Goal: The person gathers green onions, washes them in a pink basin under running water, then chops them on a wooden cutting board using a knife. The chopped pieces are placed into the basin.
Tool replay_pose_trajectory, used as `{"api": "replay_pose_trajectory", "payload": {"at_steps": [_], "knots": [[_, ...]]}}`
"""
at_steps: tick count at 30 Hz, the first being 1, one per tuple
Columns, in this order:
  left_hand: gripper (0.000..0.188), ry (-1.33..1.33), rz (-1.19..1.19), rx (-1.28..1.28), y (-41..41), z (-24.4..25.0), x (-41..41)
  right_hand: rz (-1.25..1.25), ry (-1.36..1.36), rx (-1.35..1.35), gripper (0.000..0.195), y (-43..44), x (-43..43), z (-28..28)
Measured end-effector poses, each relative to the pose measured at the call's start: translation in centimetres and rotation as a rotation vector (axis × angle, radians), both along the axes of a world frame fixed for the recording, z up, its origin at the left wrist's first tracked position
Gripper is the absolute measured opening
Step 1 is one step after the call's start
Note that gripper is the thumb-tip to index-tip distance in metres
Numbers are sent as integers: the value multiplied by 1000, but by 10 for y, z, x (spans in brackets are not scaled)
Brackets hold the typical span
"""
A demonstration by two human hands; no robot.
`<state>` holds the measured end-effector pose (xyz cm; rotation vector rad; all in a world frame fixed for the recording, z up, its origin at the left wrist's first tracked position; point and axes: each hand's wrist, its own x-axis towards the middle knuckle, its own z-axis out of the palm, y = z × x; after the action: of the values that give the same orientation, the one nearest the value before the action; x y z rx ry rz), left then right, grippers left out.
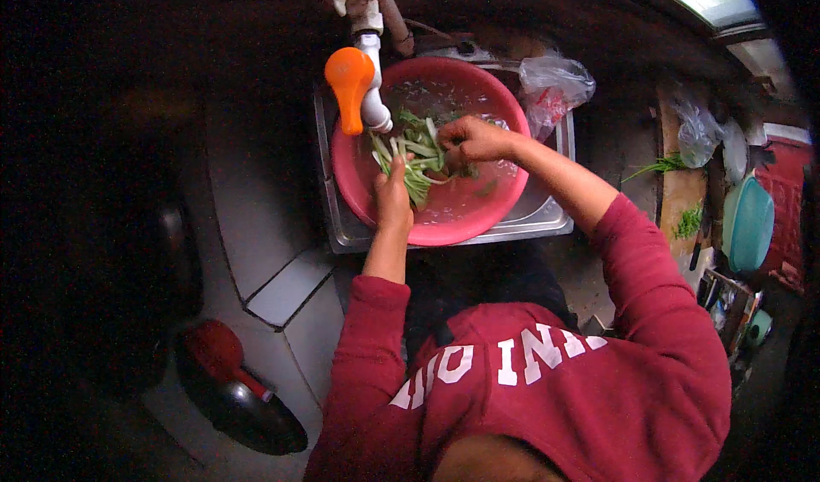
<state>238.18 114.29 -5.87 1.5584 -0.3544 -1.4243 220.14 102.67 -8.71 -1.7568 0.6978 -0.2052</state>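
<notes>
A bunch of leafy greens with pale stems (pixel 416 155) is held over a pink plastic basin (pixel 471 233). My left hand (pixel 393 190) grips the bunch from the near left side, thumb across the stems. At the bunch's right side, my right hand (pixel 477 137) has its fingers curled against the stems; whether it pinches one is hidden. Water in the basin carries loose leaves and bits of green. The basin rests in a stainless steel sink (pixel 544 216). Just above the bunch hangs the white spout of a tap (pixel 377 107) with an orange lever handle (pixel 350 84).
A clear plastic bag (pixel 557 88) lies at the sink's right rim. Farther right are a wooden board (pixel 682 190) with chopped greens (pixel 688 222), a knife (pixel 697 251) and a teal basin (pixel 748 225). A red ladle (pixel 218 354) sits on a dark pan (pixel 256 421) at lower left.
</notes>
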Motion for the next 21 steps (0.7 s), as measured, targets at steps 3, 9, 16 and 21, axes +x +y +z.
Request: {"api": "replay_pose_trajectory", "payload": {"at_steps": [3, 9, 16, 21], "knots": [[42, -118, 41, -47, 27, -43, 10, 54, 261, -565, 28, -24, 32, -17], [52, 332, 389, 3, 6, -63, 16, -54, 242, -313, 37, -27, 118, -98], [53, 548, 213, 52, -9, -85, 34, -154, 313, -105, 37, 24, 122, -45], [47, 495, 195, -20, -10, -45, 16, -433, 46, 229, 23, 14, 67, 18]]}}
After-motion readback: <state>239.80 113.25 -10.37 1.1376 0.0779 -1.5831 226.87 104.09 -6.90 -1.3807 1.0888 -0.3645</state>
